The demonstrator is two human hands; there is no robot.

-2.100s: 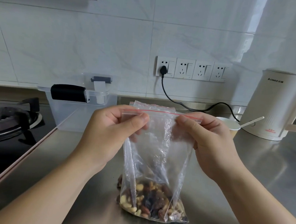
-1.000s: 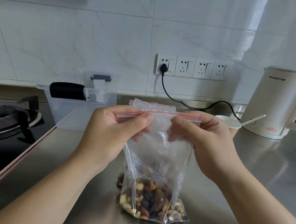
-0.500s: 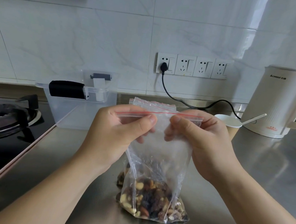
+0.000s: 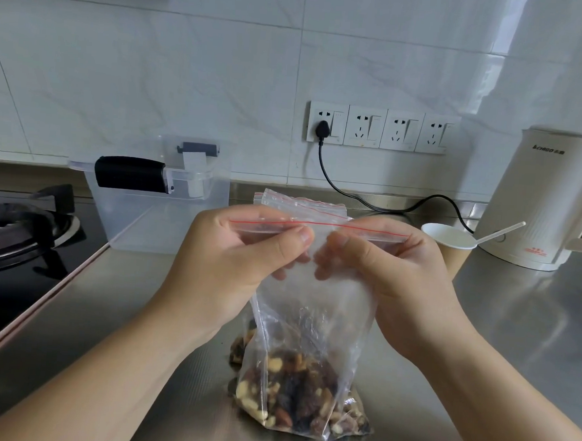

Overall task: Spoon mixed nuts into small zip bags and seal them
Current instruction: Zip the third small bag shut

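Observation:
A clear zip bag (image 4: 311,310) with a red zip line stands upright on the steel counter (image 4: 134,313), its bottom filled with mixed nuts (image 4: 292,401). My left hand (image 4: 239,261) pinches the zip strip near its middle, thumb in front. My right hand (image 4: 381,273) pinches the strip just to the right, thumb tips almost touching. A second bag (image 4: 301,202) with a red line stands behind the first. More nuts (image 4: 241,343) show behind the bag's base. A paper cup (image 4: 451,243) with a white spoon (image 4: 500,231) stands at the right.
A clear plastic box (image 4: 157,208) with a black handle stands at the back left. The gas hob (image 4: 16,237) lies at the far left. A white kettle (image 4: 549,202) stands at the back right, and a black cord (image 4: 369,201) runs from the wall sockets (image 4: 380,128).
Both thumbs have slid inward along the zip strip toward its middle and now nearly meet. The bag has stayed upright in the same spot.

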